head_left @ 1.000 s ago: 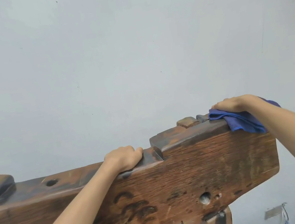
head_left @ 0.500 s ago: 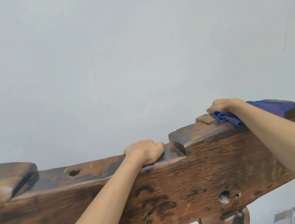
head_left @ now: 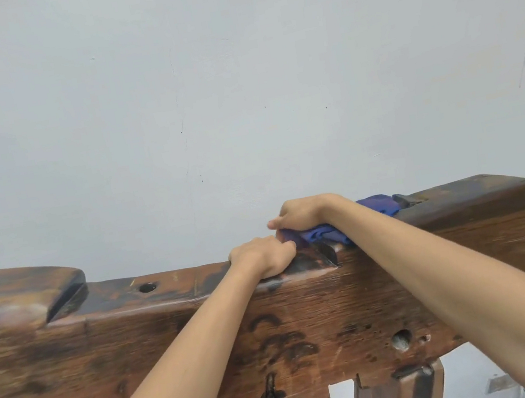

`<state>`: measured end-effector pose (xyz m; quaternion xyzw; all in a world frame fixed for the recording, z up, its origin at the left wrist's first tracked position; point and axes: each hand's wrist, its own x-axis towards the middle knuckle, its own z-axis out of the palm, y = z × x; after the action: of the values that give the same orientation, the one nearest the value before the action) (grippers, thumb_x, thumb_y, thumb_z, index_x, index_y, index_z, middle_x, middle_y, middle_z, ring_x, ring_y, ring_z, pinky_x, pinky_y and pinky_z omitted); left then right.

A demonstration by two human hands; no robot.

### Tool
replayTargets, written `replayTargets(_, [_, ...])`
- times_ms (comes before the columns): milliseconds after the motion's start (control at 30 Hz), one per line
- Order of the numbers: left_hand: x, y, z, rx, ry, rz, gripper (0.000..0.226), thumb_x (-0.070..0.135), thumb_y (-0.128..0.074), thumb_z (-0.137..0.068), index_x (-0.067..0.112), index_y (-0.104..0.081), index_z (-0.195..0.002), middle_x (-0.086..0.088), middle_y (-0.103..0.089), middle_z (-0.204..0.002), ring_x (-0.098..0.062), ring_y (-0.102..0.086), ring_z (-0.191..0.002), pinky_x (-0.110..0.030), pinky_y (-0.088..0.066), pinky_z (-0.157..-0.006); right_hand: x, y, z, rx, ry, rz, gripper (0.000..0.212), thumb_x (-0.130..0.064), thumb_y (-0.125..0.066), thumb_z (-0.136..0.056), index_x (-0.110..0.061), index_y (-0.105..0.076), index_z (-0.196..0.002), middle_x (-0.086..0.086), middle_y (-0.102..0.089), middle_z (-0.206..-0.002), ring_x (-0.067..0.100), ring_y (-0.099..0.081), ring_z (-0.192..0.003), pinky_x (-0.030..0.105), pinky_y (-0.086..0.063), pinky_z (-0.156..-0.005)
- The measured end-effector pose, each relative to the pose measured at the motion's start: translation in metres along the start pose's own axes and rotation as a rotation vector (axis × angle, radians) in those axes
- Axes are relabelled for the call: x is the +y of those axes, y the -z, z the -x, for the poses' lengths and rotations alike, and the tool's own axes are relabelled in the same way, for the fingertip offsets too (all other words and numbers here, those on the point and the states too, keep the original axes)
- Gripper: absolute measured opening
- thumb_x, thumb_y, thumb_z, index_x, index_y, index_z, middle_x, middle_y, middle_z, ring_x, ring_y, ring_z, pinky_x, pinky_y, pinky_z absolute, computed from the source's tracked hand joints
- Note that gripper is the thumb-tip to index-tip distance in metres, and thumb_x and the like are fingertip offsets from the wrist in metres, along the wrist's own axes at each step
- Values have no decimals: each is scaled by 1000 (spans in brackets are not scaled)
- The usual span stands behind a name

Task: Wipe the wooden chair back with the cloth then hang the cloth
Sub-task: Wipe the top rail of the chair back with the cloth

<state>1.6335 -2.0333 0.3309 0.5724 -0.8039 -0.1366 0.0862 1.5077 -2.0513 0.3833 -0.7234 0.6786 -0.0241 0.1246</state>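
The wooden chair back (head_left: 342, 310) is a thick, dark, weathered beam that runs across the lower half of the view, with a raised step on its right part. My right hand (head_left: 302, 214) presses a bunched blue cloth (head_left: 324, 233) onto the top edge at the step; more of the cloth shows behind my wrist. My left hand (head_left: 262, 256) grips the lower top edge right beside it, fingers curled over the wood, nearly touching the cloth.
A plain pale wall (head_left: 234, 82) stands close behind the beam. A raised wooden block (head_left: 16, 292) sits on the top edge at the left. A wooden post (head_left: 401, 394) drops below the beam at lower right. Holes and a metal fitting (head_left: 269, 395) mark the front face.
My right hand has slid the cloth leftward along the raised top edge, from the beam's right end to the step beside my left hand. The left hand has kept its grip.
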Motion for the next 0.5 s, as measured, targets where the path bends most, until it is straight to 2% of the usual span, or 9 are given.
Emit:
replayTargets(100, [-4,2,-1,34,1,28,49,30,-27,-100,16,-61,-132,-10,-62,-141,-32,-55,-130,-42,-40,-102,-32,-18,-15,-45,5,-124,48,-44,-43,-105,-4,-67,-119,12,-68,-124,26,-63,-111,38,-47,-96])
replayTargets(167, [-6,2,1,28,-2,37,48,28,-28,-100,17,-61,-132,-9,-62,-141,-32,-55,-130,-40,-40,-98,-36,-25,-13,-21,-9,-187,49,-43,-42,-106,-4,-64,-124,14,-64,-133,27,-61,-115,37,-44,-97])
replayTargets(233, [-7,2,1,-11,-13,53,48,27,-29,-100,15,-60,-134,-11,-60,-143,-33,-54,-132,-40,-41,-105,-30,-25,-7,55,-24,-92,54,-47,-36,-105,-6,-63,-127,16,-61,-137,30,-58,-118,37,-41,-95])
replayTargets(300, [-8,3,2,-54,-56,157,46,23,-33,-97,12,-61,-133,-15,-61,-142,-33,-55,-130,-45,-41,-111,-19,-21,1,107,-65,60,61,-54,-30,-103,-10,-62,-130,16,-60,-139,33,-57,-121,43,-42,-98])
replayTargets(400, [-19,11,7,-17,-176,500,29,13,-46,-92,7,-72,-104,-15,-72,-117,-32,-65,-109,-46,-50,-103,-4,-15,12,149,-119,231,67,-64,-27,-97,-17,-66,-124,12,-65,-128,32,-60,-108,44,-45,-93])
replayTargets(433, [-27,13,8,18,-197,565,25,12,-50,-93,6,-74,-98,-13,-74,-111,-32,-67,-108,-43,-50,-102,0,-14,14,157,-141,256,67,-66,-28,-94,-19,-67,-122,10,-66,-125,32,-61,-108,43,-46,-90])
replayTargets(500, [-55,24,15,96,-214,483,28,19,-50,-99,7,-75,-94,-8,-74,-106,-30,-65,-110,-38,-49,-99,2,-12,17,157,-172,326,55,-60,-35,-93,-20,-66,-113,7,-66,-119,32,-61,-103,39,-44,-80])
